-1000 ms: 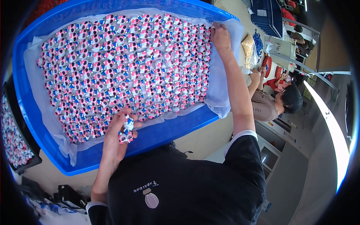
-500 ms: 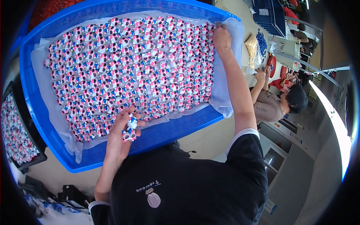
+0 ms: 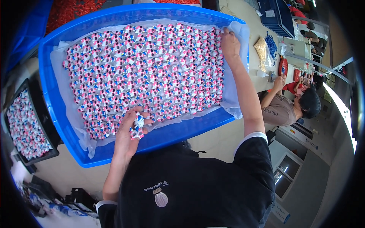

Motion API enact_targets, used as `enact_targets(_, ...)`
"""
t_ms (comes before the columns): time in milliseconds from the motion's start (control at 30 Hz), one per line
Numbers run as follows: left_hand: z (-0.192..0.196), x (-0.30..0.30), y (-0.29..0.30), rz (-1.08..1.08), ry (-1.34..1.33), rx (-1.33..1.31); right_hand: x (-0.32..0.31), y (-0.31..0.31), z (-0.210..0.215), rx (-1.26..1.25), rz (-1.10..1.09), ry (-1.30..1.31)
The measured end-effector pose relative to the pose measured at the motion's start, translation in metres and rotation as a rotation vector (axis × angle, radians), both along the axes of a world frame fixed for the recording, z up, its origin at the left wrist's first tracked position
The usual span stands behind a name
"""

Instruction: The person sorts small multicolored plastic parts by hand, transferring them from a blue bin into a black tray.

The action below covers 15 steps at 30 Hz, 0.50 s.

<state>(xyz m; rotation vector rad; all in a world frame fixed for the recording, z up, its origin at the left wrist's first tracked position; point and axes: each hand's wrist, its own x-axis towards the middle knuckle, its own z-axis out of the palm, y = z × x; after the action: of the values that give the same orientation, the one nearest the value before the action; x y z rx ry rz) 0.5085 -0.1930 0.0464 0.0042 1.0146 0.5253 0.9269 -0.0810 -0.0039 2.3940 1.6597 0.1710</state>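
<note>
A wide blue tub [image 3: 146,146] lined with thin white sheeting [image 3: 62,83] holds rows of small pink, white and blue toy figurines [image 3: 144,72]. Over its near edge my left hand [image 3: 125,133] is palm up, its fingers curled round a few loose figurines [image 3: 139,122], some showing their white and blue sides. My right hand [image 3: 230,45] reaches to the far right corner, at the end of the rows. Its fingers are pinched together there, and whatever lies between the fingertips is hidden.
Left of the tub stands a black tray [image 3: 53,155] heaped with similar figurines. Red pieces [image 3: 72,15] lie beyond the far edge. On the right-hand table are a bag of cream pieces [image 3: 261,49], blue pieces [image 3: 270,43] and a blue crate [image 3: 275,19]. A co-worker [image 3: 283,108] sits there.
The whole view has shifted, so the tub appears farther right and more of the black tray shows. My right hand stays at the far right corner; my left still holds figurines.
</note>
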Motion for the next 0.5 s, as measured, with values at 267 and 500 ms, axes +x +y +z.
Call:
enact_targets(267,-0.007,-0.005,-0.002,0.035,-0.038,0.047,-0.049,-0.032,0.009,0.275,0.222,0.514)
enact_targets(500,0.000,-0.020,0.003,0.108,-0.075,0.048,-0.128,-0.047,0.010,0.115,0.162,0.804)
